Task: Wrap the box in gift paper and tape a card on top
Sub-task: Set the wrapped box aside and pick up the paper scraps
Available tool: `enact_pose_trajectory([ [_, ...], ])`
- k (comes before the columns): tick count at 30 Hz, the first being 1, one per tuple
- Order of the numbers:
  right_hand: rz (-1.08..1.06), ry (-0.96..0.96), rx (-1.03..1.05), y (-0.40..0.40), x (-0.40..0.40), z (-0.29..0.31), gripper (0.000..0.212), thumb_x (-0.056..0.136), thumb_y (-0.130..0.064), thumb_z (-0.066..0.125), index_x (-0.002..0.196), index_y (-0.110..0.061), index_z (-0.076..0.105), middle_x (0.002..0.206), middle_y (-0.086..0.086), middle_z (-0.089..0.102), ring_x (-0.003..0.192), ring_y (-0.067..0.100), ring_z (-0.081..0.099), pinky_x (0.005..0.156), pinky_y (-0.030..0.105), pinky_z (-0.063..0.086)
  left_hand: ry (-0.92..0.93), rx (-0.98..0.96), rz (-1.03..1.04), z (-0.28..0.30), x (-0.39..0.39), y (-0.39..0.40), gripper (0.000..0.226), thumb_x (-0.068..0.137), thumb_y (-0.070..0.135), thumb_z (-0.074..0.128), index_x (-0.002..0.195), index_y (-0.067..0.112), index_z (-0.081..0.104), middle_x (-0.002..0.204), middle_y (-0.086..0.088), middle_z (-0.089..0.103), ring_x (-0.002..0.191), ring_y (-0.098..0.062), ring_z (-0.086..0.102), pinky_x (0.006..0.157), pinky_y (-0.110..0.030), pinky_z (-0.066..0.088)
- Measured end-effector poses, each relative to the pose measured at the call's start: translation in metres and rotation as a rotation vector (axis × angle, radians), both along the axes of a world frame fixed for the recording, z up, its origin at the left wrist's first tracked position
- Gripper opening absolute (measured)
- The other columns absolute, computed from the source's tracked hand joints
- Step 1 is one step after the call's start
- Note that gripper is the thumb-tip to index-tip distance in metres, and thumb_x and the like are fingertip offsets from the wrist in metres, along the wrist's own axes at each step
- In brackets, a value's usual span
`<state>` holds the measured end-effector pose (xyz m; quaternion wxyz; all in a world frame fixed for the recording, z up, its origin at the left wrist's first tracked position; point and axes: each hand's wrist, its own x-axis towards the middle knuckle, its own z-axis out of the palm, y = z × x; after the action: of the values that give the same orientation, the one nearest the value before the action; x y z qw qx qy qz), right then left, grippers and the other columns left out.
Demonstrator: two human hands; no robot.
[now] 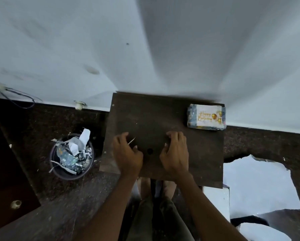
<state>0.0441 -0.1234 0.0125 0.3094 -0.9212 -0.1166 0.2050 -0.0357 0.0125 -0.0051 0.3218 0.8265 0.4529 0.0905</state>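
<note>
Wrapped box [206,117] with card [206,116] on top, lying at upper right of dark surface [145,115].

Card is showing gold "Happy Birthday" lettering; whether tape is holding it cannot be told. Left hand [126,153] and right hand [176,153] are resting on the surface at frame centre, near each other, well apart from the box. Fingers of both are loosely curled; a thin pale sliver [131,141] is sitting at the left fingertips, grip unclear. Bin [71,158] of paper scraps is standing on the floor, centre left.

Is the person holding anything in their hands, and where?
Neither left hand nor right hand clearly grips anything; a thin pale sliver shows near the left fingers.
</note>
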Motion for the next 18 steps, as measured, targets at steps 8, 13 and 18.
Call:
enact_pose_trajectory([
  [8, 0.107, 0.158, -0.043, 0.048, -0.027, -0.016, 0.044, 0.091, -0.008, 0.061, 0.134, -0.015, 0.049, 0.135, 0.005, 0.041, 0.124, 0.023, 0.045, 0.093, 0.042, 0.053, 0.13, -0.01, -0.03, -0.023, -0.045, 0.042, 0.052, 0.069, -0.001, 0.081, 0.117, 0.007, 0.062, 0.118, -0.015, 0.053, 0.106, -0.039, 0.053, 0.091, -0.054, 0.047],
  [13, 0.159, 0.16, -0.031, 0.075, -0.03, -0.019, 0.044, 0.095, -0.011, 0.062, 0.138, -0.012, 0.051, 0.137, 0.008, 0.042, 0.127, 0.025, 0.045, 0.1, 0.043, 0.051, 0.011, -0.057, -0.077, -0.026, -0.04, 0.045, 0.024, 0.075, -0.009, 0.071, 0.091, 0.008, 0.066, 0.091, -0.009, 0.059, 0.084, -0.032, 0.057, 0.074, -0.048, 0.049],
  [18, 0.315, 0.074, -0.066, 0.092, -0.029, -0.017, 0.049, 0.099, -0.015, 0.059, 0.146, -0.015, 0.048, 0.143, 0.01, 0.038, 0.127, 0.025, 0.042, 0.1, 0.041, 0.051, 0.092, 0.042, -0.151, -0.025, -0.037, 0.045, 0.013, 0.076, -0.006, 0.07, 0.083, 0.004, 0.067, 0.091, -0.016, 0.061, 0.083, -0.037, 0.059, 0.071, -0.038, 0.042],
])
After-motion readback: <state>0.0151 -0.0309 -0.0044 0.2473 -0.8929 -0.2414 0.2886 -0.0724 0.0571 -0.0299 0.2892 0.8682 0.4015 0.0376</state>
